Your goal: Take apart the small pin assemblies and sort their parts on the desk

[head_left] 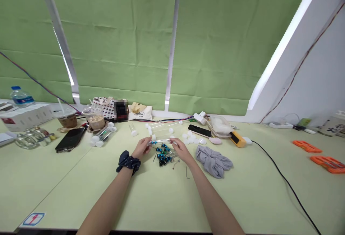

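Note:
A clear tube (161, 141) lies level between my two hands, with something blue showing at its left end. My left hand (142, 148), a dark scrunchie at its wrist, is closed on that left end. On the other end, the fingers of my right hand (181, 149) are closed too. Just below the tube sits a pile of small blue and black metal parts (164, 156) with thin rods or keys among them. An L-shaped hex key (186, 173) lies apart, beside my right forearm. Behind my hands are more clear tubes (161, 132) with white caps.
White caps (191, 138), a phone (199, 130) and a grey cloth bow (213, 161) lie to the right. A yellow device (237, 139) has a black cable (283, 177). Capped tubes (104, 134), a dark phone (71, 139) and drink cups (95, 121) stand left. Orange holders (307, 146) lie far right.

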